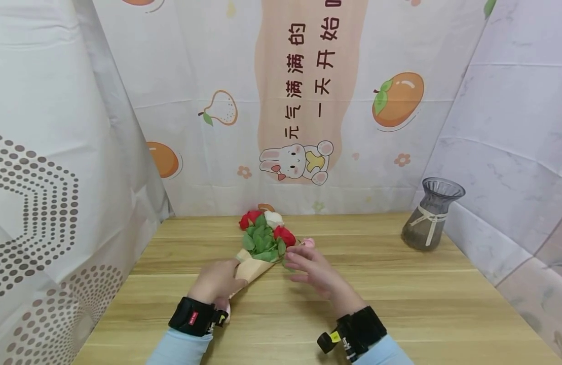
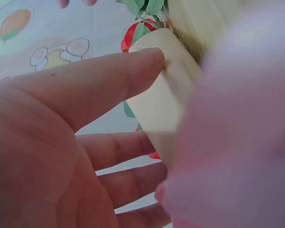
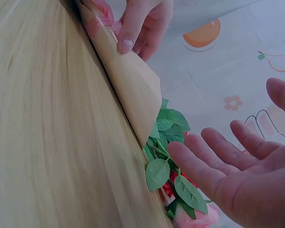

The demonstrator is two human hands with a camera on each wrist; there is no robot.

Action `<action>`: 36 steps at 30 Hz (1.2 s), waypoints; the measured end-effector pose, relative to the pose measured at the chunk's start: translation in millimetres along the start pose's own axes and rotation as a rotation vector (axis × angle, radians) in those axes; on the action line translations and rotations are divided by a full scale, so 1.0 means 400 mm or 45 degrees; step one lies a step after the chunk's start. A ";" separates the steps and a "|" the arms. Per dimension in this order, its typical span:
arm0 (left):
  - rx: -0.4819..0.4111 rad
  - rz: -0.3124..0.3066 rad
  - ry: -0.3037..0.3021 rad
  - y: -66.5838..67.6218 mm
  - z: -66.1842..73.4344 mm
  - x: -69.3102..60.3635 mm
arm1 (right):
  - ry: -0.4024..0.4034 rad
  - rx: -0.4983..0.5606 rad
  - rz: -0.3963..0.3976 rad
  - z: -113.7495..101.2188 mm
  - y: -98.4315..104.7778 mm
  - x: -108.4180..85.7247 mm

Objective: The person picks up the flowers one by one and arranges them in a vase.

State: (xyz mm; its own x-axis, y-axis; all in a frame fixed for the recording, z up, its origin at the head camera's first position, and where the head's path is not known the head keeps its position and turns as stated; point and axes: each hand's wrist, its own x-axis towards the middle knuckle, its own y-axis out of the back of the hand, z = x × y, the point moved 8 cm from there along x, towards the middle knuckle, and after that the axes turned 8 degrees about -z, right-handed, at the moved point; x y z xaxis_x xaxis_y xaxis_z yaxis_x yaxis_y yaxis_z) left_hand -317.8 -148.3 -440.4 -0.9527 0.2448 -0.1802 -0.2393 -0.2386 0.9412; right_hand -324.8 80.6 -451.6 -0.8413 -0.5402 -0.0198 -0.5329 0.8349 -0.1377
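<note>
A bouquet (image 1: 262, 241) of red, white and pink artificial-looking roses lies on the wooden table, wrapped in a tan paper cone (image 3: 128, 83). My left hand (image 1: 217, 281) holds the paper near its narrow end, thumb on one side and fingers on the other. Pink ribbon (image 3: 100, 12) is tied there, and something pink and blurred (image 2: 242, 142) fills much of the left wrist view. Beside the flower heads, my right hand (image 1: 317, 271) has its fingers extended and holds nothing. Close to its fingertips are a pink rose (image 3: 197, 216) and green leaves (image 3: 157, 175).
A smoky glass vase (image 1: 428, 220) with a pale cord bow stands at the back right of the table (image 1: 376, 294). Behind the table hangs a printed cloth (image 1: 208, 152), with more cloth along the left and right sides.
</note>
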 end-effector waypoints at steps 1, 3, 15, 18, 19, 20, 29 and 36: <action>-0.003 -0.014 -0.007 -0.003 0.006 0.000 | 0.000 -0.003 0.006 0.000 0.003 -0.002; 0.008 -0.032 -0.019 -0.008 0.018 0.000 | -0.006 0.000 0.013 0.001 0.010 -0.004; -0.122 -0.089 -0.168 -0.037 0.081 -0.006 | -0.019 -0.026 0.021 0.007 0.044 -0.037; -0.129 -0.101 -0.230 -0.043 0.098 -0.008 | -0.021 -0.043 0.022 0.006 0.054 -0.047; -0.129 -0.106 -0.250 -0.045 0.103 -0.009 | -0.022 -0.046 0.021 0.006 0.057 -0.051; -0.127 -0.107 -0.269 -0.046 0.109 -0.011 | -0.023 -0.050 0.022 0.005 0.060 -0.053; -0.132 -0.171 -0.361 -0.058 0.157 -0.019 | -0.044 -0.084 0.013 0.000 0.082 -0.078; -0.102 -0.170 -0.449 -0.062 0.199 -0.030 | -0.053 -0.102 0.014 -0.005 0.101 -0.093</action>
State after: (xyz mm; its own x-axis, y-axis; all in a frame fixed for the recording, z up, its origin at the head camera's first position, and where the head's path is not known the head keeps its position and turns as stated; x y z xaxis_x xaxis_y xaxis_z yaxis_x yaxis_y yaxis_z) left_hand -285.4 -70.4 -438.8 -0.7927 0.5833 -0.1770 -0.3839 -0.2520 0.8883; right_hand -315.3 134.5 -454.3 -0.8434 -0.5337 -0.0626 -0.5308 0.8456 -0.0576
